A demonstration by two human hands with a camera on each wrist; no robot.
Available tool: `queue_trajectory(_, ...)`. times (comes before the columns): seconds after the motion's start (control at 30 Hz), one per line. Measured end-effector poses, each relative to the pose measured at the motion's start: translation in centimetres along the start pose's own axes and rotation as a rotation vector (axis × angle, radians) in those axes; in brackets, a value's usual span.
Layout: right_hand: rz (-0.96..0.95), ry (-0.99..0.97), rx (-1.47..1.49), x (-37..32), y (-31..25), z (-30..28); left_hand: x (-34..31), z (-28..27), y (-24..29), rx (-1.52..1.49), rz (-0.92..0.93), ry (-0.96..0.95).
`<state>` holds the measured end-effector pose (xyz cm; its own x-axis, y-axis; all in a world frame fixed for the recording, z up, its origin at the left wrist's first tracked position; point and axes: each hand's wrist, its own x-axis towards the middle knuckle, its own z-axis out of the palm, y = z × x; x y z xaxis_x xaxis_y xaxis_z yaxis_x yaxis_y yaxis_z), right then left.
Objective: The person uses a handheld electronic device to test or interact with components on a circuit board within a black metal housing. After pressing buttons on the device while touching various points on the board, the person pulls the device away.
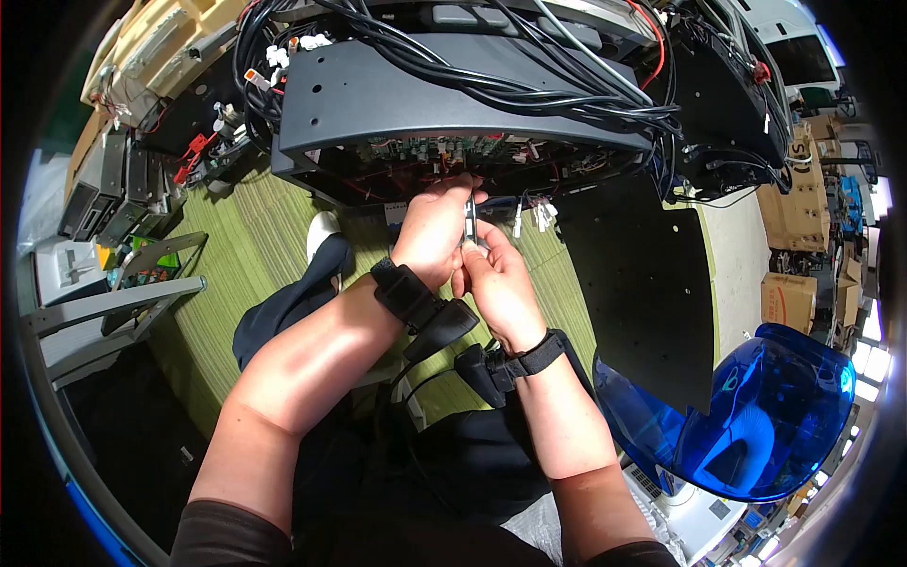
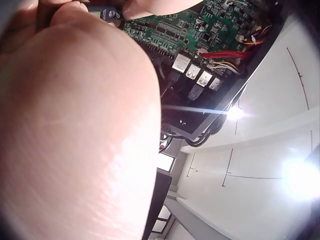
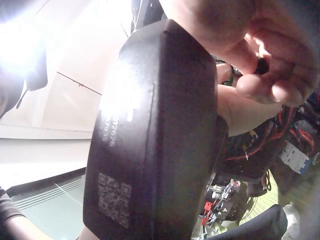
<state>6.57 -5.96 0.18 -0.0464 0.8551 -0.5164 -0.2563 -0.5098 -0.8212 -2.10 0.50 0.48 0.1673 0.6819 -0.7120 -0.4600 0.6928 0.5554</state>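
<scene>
A slim dark tool with a shiny section stands between the two hands, below the opening of a grey metal housing. Its near end is pinched by the thumb and curled fingers of my right hand; the right wrist view shows its black end among the fingers. My left hand grips the tool nearer the opening, fingertips at the housing's edge. In the left wrist view part of the tool shows beside a green circuit board; its tip is hidden.
Black cables drape over the housing, and white connectors hang to its right. A dark perforated panel and a blue transparent chair are at right. A metal stand and stacked equipment occupy the left.
</scene>
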Motion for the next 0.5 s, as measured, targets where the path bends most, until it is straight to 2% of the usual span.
queue_trajectory(0.5, -0.001, 0.004, 0.0, 0.03, -0.02, 0.06, 0.04, -0.19, -0.03, 0.016, 0.01, -0.02)
